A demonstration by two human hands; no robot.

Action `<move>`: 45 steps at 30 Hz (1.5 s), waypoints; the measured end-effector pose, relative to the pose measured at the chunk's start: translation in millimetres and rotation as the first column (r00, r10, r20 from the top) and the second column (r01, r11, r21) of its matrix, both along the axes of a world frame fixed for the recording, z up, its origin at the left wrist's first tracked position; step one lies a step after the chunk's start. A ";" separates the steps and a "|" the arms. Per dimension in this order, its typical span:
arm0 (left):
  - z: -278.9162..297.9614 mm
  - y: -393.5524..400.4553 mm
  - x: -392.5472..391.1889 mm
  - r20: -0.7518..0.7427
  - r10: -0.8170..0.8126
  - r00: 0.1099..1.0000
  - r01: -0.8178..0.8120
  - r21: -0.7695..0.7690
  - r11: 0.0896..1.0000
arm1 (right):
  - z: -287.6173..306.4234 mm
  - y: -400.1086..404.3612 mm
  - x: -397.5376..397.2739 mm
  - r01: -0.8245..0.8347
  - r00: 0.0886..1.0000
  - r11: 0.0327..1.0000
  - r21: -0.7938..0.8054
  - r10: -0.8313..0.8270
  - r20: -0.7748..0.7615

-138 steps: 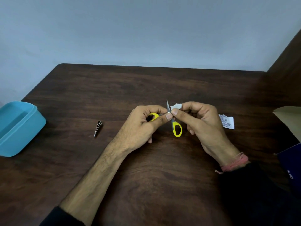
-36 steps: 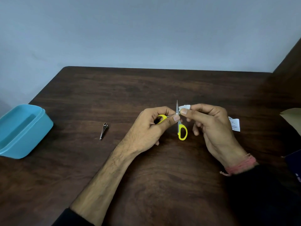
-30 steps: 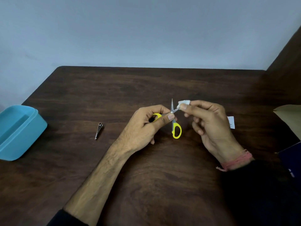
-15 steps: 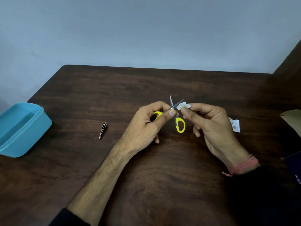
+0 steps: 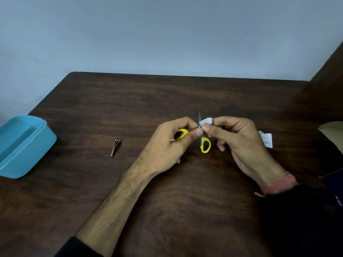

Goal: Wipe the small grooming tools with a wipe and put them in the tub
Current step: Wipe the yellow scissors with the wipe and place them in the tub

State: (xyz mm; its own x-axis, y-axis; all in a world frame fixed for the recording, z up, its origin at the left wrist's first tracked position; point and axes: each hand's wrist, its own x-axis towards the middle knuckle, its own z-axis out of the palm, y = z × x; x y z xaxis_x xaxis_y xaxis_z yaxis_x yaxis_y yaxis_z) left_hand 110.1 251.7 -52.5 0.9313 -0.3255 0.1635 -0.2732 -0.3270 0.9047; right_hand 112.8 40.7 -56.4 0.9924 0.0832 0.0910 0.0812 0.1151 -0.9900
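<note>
Above the table (image 5: 167,101), both hands curled around scissors (image 5: 204,143) and wipe (image 5: 205,121).

There is one view only, from a camera on the person's head, looking forward and down across the dark wooden table (image 5: 185,101) toward a pale wall (image 5: 167,34). It sits close above the forearms; the left hand (image 5: 167,143) and right hand (image 5: 239,140) meet near frame centre, with table stretching beyond them and to either side
</note>
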 end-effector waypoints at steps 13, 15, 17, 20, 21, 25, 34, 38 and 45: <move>2.0 -1.2 -1.4 -0.017 0.021 1.000 -0.021 0.005 1.000 | 0.6 2.6 -2.0 0.115 0.993 0.993 0.007 -0.115 0.002; 1.6 0.8 -0.8 -0.026 0.022 0.999 -0.022 0.007 1.000 | 1.0 2.8 -2.4 0.110 0.994 0.994 0.002 -0.110 0.003; 1.1 1.9 -0.7 -0.034 0.011 0.999 -0.011 0.004 1.000 | 2.1 3.0 -2.7 0.096 0.995 0.995 -0.010 -0.096 0.000; 1.7 1.2 0.3 -0.042 -0.013 0.999 0.012 -0.011 1.000 | 4.0 0.5 -0.9 0.134 0.990 0.990 0.035 -0.132 -0.048; 2.0 1.3 0.7 -0.045 -0.019 0.999 0.019 -0.018 1.000 | 4.9 0.9 -0.9 0.149 0.987 0.987 0.056 -0.146 -0.068; 3.2 3.0 0.7 -0.060 -0.034 0.998 0.032 -0.045 0.998 | 5.0 2.3 -0.7 0.168 0.982 0.982 0.087 -0.160 -0.097; 4.5 3.7 2.2 -0.098 0.007 0.995 -0.021 -0.143 0.990 | 2.4 -2.1 -1.4 0.159 0.986 0.969 0.187 -0.149 -0.070; -0.2 1.5 3.1 -0.057 0.117 0.991 -0.123 -0.102 0.987 | -5.2 2.2 0.5 0.230 0.970 0.971 0.070 -0.235 0.068; -0.6 0.0 -3.5 0.049 0.087 0.995 -0.090 0.071 0.993 | -9.9 8.9 -5.7 0.226 0.930 0.950 -0.216 -0.145 0.337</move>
State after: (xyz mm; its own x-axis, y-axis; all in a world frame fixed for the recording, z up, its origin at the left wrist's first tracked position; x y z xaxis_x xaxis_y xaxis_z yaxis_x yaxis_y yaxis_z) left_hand 106.6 251.6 -53.1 0.9491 -0.2546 0.1856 -0.2809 -0.4169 0.8645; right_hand 107.1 49.6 -66.3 0.9156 -0.0396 0.4002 0.3877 -0.1772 -0.9046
